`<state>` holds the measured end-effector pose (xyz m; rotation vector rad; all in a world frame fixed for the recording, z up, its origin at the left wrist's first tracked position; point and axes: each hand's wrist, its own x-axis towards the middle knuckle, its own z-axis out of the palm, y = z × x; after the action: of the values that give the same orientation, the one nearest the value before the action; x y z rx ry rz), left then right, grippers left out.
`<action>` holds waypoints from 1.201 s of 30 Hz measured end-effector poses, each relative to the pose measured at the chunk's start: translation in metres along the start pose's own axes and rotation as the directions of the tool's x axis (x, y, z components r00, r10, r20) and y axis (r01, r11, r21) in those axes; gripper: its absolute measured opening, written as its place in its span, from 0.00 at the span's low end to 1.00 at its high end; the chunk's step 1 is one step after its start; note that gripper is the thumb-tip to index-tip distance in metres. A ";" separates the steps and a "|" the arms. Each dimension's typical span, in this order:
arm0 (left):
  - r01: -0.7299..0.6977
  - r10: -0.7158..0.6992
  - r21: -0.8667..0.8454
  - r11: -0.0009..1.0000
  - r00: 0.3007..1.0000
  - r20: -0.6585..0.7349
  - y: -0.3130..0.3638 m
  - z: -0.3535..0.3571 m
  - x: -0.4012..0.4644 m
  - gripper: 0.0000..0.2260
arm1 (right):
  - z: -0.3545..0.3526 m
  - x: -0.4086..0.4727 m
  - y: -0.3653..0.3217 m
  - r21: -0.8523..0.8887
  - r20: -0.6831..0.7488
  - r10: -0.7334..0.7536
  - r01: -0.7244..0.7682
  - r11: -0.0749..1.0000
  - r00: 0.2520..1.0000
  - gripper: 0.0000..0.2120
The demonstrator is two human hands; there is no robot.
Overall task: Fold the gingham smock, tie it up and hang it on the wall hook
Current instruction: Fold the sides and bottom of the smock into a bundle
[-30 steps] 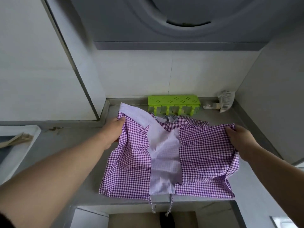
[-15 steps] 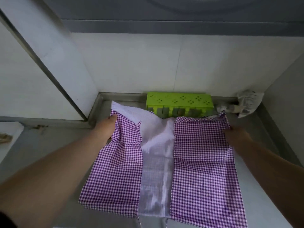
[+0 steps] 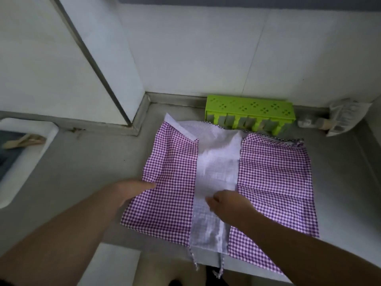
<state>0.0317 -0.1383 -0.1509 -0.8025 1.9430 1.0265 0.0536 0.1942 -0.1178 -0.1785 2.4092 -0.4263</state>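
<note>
The purple-and-white gingham smock (image 3: 274,178) lies spread flat on the grey counter (image 3: 88,162), with a pale lining strip (image 3: 216,162) running down its middle. Two thin ties (image 3: 221,269) hang over the counter's front edge. My left hand (image 3: 132,190) is at the smock's left edge, its fingers hidden under the cloth and its thumb at the hem. My right hand (image 3: 226,203) rests on the pale strip with its fingers bent down; its fingertips are hidden. No wall hook is in view.
A lime-green perforated rack (image 3: 249,110) stands against the back wall, just behind the smock. A crumpled plastic packet (image 3: 342,116) lies in the back right corner. A white tray (image 3: 22,157) holding a pale utensil sits at the left.
Both hands have let go of the smock's far corners and come nearer: the left to the left edge, the right onto the middle strip. The smock now lies flatter.
</note>
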 end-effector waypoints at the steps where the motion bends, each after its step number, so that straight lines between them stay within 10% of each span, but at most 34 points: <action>1: -0.002 0.002 0.027 1.000 1.000 0.004 -0.003 0.004 0.000 0.41 | 0.009 0.001 -0.008 0.008 0.092 0.023 -0.024 1.000 0.996 0.27; 4: 0.000 -0.001 0.046 0.999 0.999 0.038 -0.037 0.001 -0.006 0.53 | 0.048 -0.004 -0.039 0.028 0.296 0.006 -0.015 0.999 0.955 0.28; 9: -0.086 0.075 0.115 0.990 0.992 0.101 -0.070 -0.001 -0.023 0.58 | 0.082 -0.016 -0.049 0.300 0.216 -0.013 -0.054 0.952 0.976 0.08; 25: -0.271 0.202 0.296 0.916 0.948 0.246 -0.077 0.008 -0.049 0.24 | 0.090 -0.073 -0.021 0.414 0.016 0.171 -0.162 0.896 0.985 0.11; 29: -0.312 0.260 0.331 0.891 0.946 0.193 -0.082 0.007 -0.046 0.42 | 0.092 -0.076 -0.019 0.420 0.005 0.168 -0.155 0.894 0.986 0.11; 36: -0.336 0.283 0.231 0.913 0.930 0.233 -0.081 0.015 -0.050 0.38 | 0.095 -0.085 -0.017 0.450 -0.062 0.156 -0.112 0.886 0.986 0.10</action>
<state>0.1264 -0.1557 -0.1443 -0.2334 2.0201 0.9540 0.1801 0.1745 -0.1289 0.2176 2.3254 -0.9251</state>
